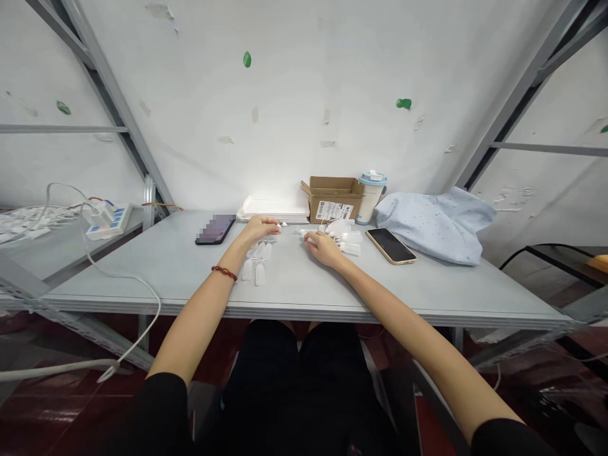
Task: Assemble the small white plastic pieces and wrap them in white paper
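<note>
Dark-clothed lap (304, 392) nearest, below the near edge of a grey table (190, 288). Both forearms reach in over it, beaded bracelet (224, 272) on the left wrist.

Left hand (260, 229): fingers drawn nearly together, a small white piece (284, 223) at the tips, apparently pinched. Just nearer, a loose cluster of flat white tags (259, 274) lies on the tabletop.

Right hand (327, 248): fingers bent, partly closed, low at the left side of a heap of white pieces (350, 246); whether it grips any, cannot tell.

Far side, left to right: dark phone (219, 229), white trays (273, 208), open cardboard box (332, 201), lidded cup (369, 201). Farther right, pale blue cloth (437, 225); nearer than it, a second phone (392, 246), lying flat to the right of the heap.
</note>
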`<state>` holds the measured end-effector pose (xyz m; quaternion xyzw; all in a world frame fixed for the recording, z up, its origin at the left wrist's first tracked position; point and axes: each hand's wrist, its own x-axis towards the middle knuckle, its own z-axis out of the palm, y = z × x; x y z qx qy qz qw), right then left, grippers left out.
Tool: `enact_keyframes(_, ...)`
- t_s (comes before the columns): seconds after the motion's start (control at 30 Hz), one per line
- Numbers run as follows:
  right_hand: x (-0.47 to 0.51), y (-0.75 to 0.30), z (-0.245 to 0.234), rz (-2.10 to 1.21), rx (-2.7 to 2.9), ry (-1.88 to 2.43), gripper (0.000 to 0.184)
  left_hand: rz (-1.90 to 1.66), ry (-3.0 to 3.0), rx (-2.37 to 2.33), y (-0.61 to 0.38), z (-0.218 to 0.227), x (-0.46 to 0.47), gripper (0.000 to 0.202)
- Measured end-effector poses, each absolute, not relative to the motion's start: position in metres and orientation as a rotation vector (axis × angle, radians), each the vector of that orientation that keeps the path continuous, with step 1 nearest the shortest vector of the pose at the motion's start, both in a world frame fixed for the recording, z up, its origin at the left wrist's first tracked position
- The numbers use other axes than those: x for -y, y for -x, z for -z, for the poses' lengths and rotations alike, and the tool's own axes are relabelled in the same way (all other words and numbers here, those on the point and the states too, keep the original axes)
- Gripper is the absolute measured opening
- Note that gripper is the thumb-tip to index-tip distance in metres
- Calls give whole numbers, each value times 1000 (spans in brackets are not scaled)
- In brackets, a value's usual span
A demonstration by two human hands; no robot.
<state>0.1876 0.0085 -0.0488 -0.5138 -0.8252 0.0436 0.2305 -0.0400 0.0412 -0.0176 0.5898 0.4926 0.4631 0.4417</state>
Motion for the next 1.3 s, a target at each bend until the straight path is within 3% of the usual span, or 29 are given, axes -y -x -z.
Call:
enact_keyframes(0.2, -13, -188, 53, -205, 2114, 1288, 22, -1027, -1418, -1106, 36, 12, -33, 21)
enact_keyframes(0.37, -11, -186, 48, -691, 1799, 1124, 9, -974, -1425, -1054, 34, 18, -36, 30)
enact_keyframes(0.47, -5, -184, 43, -1085, 1627, 969, 18, -968, -1447, -1040, 33, 20, -37, 33)
enact_keyframes(0.6, 2, -182, 39, -1315, 1502, 888, 30, -1006, -1402, -994, 32, 18, -35, 31)
enact_keyframes(0.87, 5, -181, 36, -1427, 1493, 918, 23, -1043, -1327, -896, 28, 14, -30, 25)
enact_keyframes(1.3, 3, -181, 37, -1430, 1420, 914, 23, -964, -1423, -850, 26, 14, -26, 35)
